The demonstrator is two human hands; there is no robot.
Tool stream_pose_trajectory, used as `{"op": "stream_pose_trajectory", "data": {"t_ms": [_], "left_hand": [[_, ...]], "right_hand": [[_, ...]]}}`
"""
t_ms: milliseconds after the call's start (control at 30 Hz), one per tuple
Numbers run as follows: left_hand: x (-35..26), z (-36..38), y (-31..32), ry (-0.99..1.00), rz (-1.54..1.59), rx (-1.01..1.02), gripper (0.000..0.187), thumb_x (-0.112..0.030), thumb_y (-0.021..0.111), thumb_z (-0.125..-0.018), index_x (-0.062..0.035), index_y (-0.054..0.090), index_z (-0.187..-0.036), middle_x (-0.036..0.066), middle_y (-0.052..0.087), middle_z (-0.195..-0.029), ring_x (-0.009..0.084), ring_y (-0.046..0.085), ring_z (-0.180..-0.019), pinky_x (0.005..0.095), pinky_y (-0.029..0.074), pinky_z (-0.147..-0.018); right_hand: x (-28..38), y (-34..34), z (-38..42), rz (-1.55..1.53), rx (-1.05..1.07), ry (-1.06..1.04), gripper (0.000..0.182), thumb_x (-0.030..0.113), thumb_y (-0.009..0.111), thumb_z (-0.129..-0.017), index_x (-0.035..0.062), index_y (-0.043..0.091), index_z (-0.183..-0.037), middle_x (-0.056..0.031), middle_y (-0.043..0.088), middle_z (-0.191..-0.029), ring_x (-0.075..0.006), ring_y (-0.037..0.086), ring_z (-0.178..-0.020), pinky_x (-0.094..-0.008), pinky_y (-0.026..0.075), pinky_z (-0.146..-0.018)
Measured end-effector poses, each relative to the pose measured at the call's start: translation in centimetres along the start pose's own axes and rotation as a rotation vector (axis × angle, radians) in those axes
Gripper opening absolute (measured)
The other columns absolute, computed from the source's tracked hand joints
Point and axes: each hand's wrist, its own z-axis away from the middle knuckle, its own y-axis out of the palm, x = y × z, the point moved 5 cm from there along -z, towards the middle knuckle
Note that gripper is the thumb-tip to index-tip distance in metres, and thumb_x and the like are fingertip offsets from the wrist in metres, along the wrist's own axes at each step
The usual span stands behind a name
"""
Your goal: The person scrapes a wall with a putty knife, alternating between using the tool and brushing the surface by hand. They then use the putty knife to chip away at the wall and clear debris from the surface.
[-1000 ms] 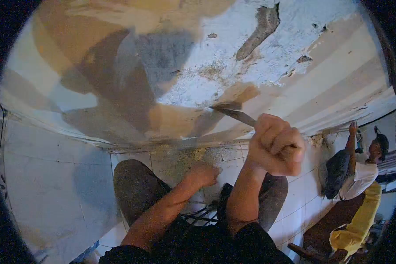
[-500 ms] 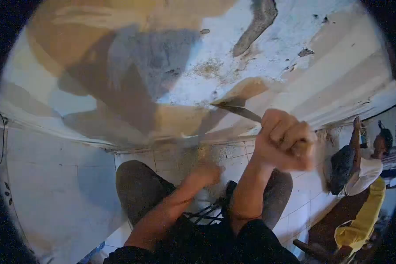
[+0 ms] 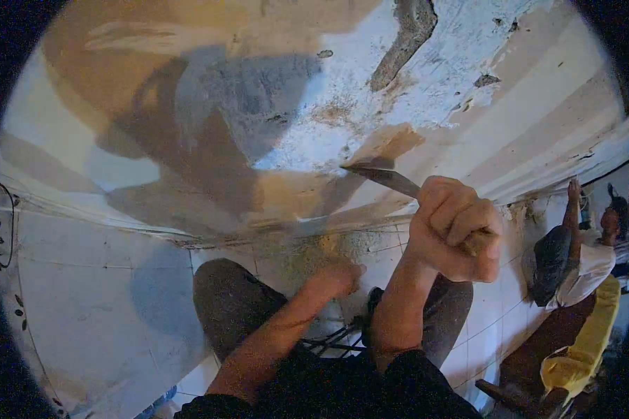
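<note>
My right hand (image 3: 458, 227) is wrapped round the handle of a scraper (image 3: 388, 179), whose dark blade points left. The blade's tip touches or nearly touches the wall (image 3: 307, 143) at the lower edge of a bare whitish patch. Beige paint surrounds this patch, and a rough grey gouge (image 3: 407, 45) runs above it. Lower and further left, my left hand (image 3: 337, 278) hangs between my knees, its fingers curled together; whether anything is inside them is hidden.
Tiled floor (image 3: 84, 293) lies below the wall, with debris (image 3: 314, 251) at its foot. At the right a person (image 3: 583, 258) sits near a yellow cloth (image 3: 580, 349) on a dark brown surface. My knees flank my hands.
The view has shifted slightly, so my knees and the floor appear a little further right. My right hand still grips the scraper, with its tip near the same spot.
</note>
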Motion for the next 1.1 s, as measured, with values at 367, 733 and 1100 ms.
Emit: {"op": "stream_pose_trajectory", "data": {"t_ms": [367, 733, 1100], "left_hand": [[0.2, 0.2, 1.4, 0.040, 0.043, -0.052, 0.029, -0.021, 0.056, -0.079, -0.0103, 0.060, -0.105, 0.020, 0.064, -0.091, 0.0372, 0.061, -0.089, 0.0498, 0.048, -0.079], [2.2, -1.2, 2.6, -0.037, 0.180, 0.209, 0.031, -0.023, 0.059, -0.077, -0.0034, 0.060, -0.100, 0.022, 0.064, -0.088, 0.0385, 0.062, -0.085, 0.0494, 0.048, -0.079], [0.5, 0.0, -4.8, 0.170, 0.132, -0.218, 0.027, -0.017, 0.059, -0.078, -0.0074, 0.061, -0.104, 0.017, 0.056, -0.113, 0.0357, 0.055, -0.104, 0.0452, 0.045, -0.087]], "right_hand": [[4.3, 0.9, -2.3, 0.200, -0.050, -0.153, 0.044, 0.050, 0.041, -0.078, 0.0154, 0.038, -0.051, 0.0021, 0.025, -0.040, -0.0126, 0.025, -0.036, -0.0301, 0.024, -0.041], [7.8, 1.5, -4.3, 0.198, 0.142, -0.172, 0.040, 0.043, 0.048, -0.075, 0.0144, 0.038, -0.049, 0.0021, 0.030, -0.040, -0.0121, 0.026, -0.034, -0.0274, 0.023, -0.041], [5.8, -3.5, -3.6, 0.926, 0.456, 0.177, 0.022, 0.012, 0.068, -0.065, 0.0039, 0.050, -0.057, -0.0076, 0.043, -0.049, -0.0201, 0.044, -0.040, -0.0288, 0.034, -0.042]]}}
